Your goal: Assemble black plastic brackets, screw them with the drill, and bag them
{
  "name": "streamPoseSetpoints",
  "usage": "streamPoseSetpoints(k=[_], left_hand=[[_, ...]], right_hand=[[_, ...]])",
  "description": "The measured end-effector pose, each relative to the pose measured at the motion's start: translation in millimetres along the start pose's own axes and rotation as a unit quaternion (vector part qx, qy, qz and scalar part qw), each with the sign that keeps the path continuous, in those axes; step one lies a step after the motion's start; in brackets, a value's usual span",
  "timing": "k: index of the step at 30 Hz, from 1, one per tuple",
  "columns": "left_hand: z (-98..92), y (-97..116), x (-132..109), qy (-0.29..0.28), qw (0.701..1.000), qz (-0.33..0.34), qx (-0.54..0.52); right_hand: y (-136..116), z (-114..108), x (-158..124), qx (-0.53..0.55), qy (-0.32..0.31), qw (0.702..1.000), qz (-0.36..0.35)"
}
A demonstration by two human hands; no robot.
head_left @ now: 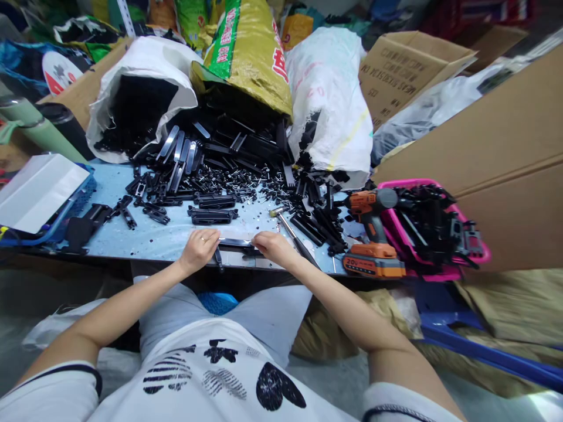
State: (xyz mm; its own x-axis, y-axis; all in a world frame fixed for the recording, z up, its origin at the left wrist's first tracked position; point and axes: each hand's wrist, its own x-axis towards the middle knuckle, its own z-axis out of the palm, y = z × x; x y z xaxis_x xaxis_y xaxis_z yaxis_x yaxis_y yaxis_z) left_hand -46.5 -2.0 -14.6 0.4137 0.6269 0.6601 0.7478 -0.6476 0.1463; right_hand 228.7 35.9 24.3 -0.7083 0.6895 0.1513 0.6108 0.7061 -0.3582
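Near the table's front edge, my left hand point(200, 249) and my right hand point(273, 246) are closed on opposite ends of a long dark strip with a shiny top point(236, 242). The strip lies level between them, and my fingers hide both its ends. Just under my left hand a small black part point(219, 259) pokes out at the edge. Beyond my hands, black assembled bars point(213, 217) lie side by side on the blue tabletop point(176, 235). A hammer point(285, 225) lies beside my right hand, its head pointing away from me.
An orange cordless drill point(373, 234) stands at the right, next to a pink basket point(486, 252) of black parts. Loose screws point(237, 179) and metal strips point(178, 149) spill before a white sack point(185, 76) and a yellow sack point(259, 70). At the left sits a blue tray point(57, 225).
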Motion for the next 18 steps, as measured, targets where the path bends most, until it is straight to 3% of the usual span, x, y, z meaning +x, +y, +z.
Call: streamPoseSetpoints(k=[2,4,6,8,10,12,18], left_hand=[[-3.1,13.5,-0.1,0.007,0.998,-0.057,0.021],[1.0,31.1,7.2,-0.032,0.998,-0.043,0.017],[12.3,48.5,22.0,-0.13,0.991,-0.004,-0.002],[26.5,60.6,38.7,-0.235,0.972,-0.027,-0.011],[37.9,65.3,50.3,-0.299,0.952,-0.066,-0.019],[43.9,64.4,54.1,-0.318,0.945,-0.069,-0.031],[42.7,60.3,49.4,-0.32,0.943,-0.072,-0.058]], right_hand=[[10.3,10.1,-9.3,0.06,0.052,0.997,-0.013],[18.9,22.6,-20.4,0.11,0.077,0.991,-0.025],[23.6,36.9,-31.4,0.142,0.084,0.986,-0.019],[24.9,50.4,-40.8,0.153,0.102,0.983,0.011],[26.0,59.6,-47.0,0.139,0.125,0.982,0.036],[29.8,61.7,-48.7,0.113,0.118,0.986,0.018],[49.4,41.1,-36.7,0.086,0.005,0.994,-0.067]])
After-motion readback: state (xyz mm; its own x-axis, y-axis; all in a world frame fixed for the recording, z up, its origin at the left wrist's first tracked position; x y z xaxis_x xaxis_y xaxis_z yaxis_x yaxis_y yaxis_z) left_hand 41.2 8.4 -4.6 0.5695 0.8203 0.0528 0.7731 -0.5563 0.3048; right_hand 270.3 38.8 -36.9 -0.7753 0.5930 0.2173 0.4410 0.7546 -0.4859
